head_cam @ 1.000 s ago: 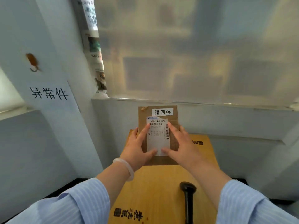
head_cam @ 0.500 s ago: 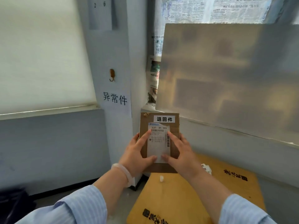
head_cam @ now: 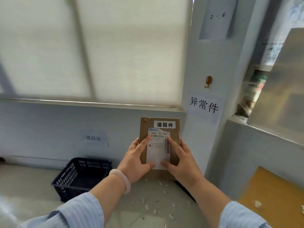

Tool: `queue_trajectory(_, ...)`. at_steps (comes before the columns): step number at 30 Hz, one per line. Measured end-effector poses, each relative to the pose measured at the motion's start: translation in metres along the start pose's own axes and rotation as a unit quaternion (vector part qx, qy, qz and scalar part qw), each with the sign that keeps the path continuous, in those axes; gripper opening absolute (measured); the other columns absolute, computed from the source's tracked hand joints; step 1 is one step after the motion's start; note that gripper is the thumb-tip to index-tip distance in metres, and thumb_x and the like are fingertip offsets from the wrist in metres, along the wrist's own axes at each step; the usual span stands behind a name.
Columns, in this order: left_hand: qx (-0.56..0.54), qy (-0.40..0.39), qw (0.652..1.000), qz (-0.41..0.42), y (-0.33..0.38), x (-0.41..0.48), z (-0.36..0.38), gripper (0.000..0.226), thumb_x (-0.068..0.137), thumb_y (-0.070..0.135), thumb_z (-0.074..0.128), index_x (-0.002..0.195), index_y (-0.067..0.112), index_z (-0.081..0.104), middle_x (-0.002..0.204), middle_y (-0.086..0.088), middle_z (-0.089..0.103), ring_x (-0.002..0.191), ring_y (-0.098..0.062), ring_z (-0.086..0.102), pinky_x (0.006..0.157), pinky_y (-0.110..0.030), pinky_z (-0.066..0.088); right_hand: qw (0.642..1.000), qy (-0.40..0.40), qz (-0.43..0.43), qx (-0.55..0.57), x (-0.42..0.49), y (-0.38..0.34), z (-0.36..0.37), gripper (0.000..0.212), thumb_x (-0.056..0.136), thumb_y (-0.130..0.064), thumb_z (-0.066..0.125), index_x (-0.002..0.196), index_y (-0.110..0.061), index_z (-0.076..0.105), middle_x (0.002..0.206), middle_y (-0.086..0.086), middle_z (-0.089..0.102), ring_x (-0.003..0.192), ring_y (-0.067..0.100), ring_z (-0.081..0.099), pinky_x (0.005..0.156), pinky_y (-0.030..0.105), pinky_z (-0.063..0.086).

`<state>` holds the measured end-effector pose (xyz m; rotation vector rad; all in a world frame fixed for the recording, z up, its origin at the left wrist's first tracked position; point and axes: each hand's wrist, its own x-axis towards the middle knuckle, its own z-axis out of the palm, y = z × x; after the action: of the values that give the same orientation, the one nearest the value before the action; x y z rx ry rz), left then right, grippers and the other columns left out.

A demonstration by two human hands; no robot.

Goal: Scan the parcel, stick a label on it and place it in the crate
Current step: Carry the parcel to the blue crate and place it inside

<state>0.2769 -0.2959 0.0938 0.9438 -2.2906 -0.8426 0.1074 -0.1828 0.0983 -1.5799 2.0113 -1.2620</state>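
Matt brown cardboard parcel [head_cam: 159, 129]; torn white paper label [head_cam: 158, 148]; dark perforated plastic crate [head_cam: 79, 175].

Both hands [head_cam: 162, 162] raised, grips closed

I see light blue, finely striped sleeves [head_cam: 79, 209] pushed up both my forearms. A pale, translucent bangle [head_cam: 121, 177] circles my left wrist, just behind the grip.

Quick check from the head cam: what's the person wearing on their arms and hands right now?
Both arms wear light blue, finely striped shirt sleeves, pushed up to leave the forearms bare. The left wrist carries a pale, translucent bangle. The left hand and right hand are bare: no gloves, no visible rings.
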Motion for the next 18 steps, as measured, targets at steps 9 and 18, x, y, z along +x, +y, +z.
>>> queue_trajectory(9, 0.007, 0.081, 0.993, -0.090, -0.133, -0.064, -0.151, 0.091, 0.080, 0.029, 0.073, 0.140, 0.060, 0.012, 0.150, 0.004, 0.015, 0.132, -0.020, 0.030, 0.109, -0.038, 0.041, 0.991, -0.110, -0.066, 0.036, 0.051, -0.106, 0.187, 0.080, 0.081, -0.037, 0.072, 0.129, -0.072, 0.018, 0.151, -0.030, 0.008, 0.140, 0.015, 0.026, 0.105, 0.044, 0.046)
queue_trajectory(18, 0.013, 0.143, 0.977, -0.159, -0.229, -0.060, -0.228, 0.094, 0.077, 0.036, 0.075, 0.125, 0.079, 0.006, 0.148, 0.009, 0.018, 0.133, -0.024, 0.029, 0.108, -0.046, 0.041, 0.980, -0.171, -0.093, 0.030, 0.117, -0.151, 0.305, 0.082, 0.080, -0.041, 0.072, 0.142, -0.058, 0.021, 0.157, -0.020, 0.008, 0.140, 0.018, 0.027, 0.102, 0.044, 0.049)
